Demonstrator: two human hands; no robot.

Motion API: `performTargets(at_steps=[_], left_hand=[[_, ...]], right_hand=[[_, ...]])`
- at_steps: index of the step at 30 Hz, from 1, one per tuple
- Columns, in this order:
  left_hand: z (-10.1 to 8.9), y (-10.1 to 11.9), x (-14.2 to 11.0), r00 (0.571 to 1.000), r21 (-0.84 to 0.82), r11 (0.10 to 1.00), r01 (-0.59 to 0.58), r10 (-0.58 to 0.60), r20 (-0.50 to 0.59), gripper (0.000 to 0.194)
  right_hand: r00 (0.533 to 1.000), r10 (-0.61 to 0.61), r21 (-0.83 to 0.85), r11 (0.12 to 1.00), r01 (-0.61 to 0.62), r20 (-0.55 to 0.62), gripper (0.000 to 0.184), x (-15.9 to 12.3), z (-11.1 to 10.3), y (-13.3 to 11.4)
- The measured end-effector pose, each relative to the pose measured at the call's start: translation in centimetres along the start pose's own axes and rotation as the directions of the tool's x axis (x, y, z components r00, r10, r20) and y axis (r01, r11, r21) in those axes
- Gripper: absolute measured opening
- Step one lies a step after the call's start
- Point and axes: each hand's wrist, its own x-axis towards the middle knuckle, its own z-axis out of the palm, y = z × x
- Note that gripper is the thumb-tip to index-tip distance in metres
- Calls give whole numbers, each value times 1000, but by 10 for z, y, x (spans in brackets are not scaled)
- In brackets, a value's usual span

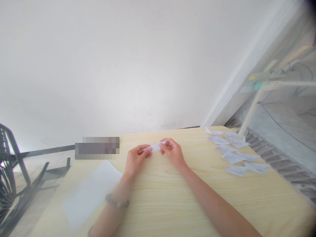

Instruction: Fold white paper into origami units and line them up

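Observation:
Both of my hands hold one small folded white paper piece (155, 147) above the light wooden table (172, 197). My left hand (135, 159) pinches its left end, with a beaded bracelet on that wrist. My right hand (171, 152) pinches its right end with thumb and fingers closed. The paper is a narrow strip, tilted slightly up to the right.
A flat white paper sheet (90, 192) lies at the left of the table. Several folded white paper pieces (233, 157) lie in a row along the right side. A dark metal chair frame (14, 184) stands at far left. A white wall rises behind the table.

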Motion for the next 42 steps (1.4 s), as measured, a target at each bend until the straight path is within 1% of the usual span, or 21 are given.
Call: performTargets(at_steps=[6, 11, 14, 17, 21, 25, 30, 34, 37, 42], left_hand=[[1, 2, -1, 999, -37, 999, -6, 8, 53, 35], [2, 1, -1, 998, -60, 998, -6, 10, 63, 37], [2, 0, -1, 995, -41, 999, -11, 15, 95, 37], [2, 0, 0, 992, 7, 1000, -21, 20, 127, 36], [2, -1, 0, 991, 58, 997, -47, 39, 124, 33], [1, -1, 0, 992, 76, 995, -66, 57, 112, 31], [1, -2, 0, 993, 74, 995, -68, 61, 98, 33], [2, -1, 1, 996, 77, 995, -62, 56, 75, 38], [2, -2, 1, 995, 86, 995, -56, 48, 90, 39], [1, -3, 1, 992, 102, 992, -73, 61, 115, 35]], right_hand=[[999, -8, -41, 999, 6, -39, 29, -1, -3, -4], [997, -12, 13, 1000, 13, -80, 35, -1, -2, -2], [995, -33, 40, 999, 37, -95, 34, 0, -2, 0], [994, -30, 45, 998, 34, -104, 31, 1, -3, 2], [996, -16, 48, 999, 20, -83, 31, 1, -2, 2], [1000, -12, 57, 998, 13, -25, 27, 0, -1, 0], [998, 13, -18, 1000, -12, 57, 26, -1, 0, -3], [999, 2, -46, 999, 0, 50, 23, -1, -1, -3], [999, -11, -38, 999, 13, 49, 21, -1, -2, -2], [999, 2, -49, 999, 0, 44, 29, 0, -2, 2]])
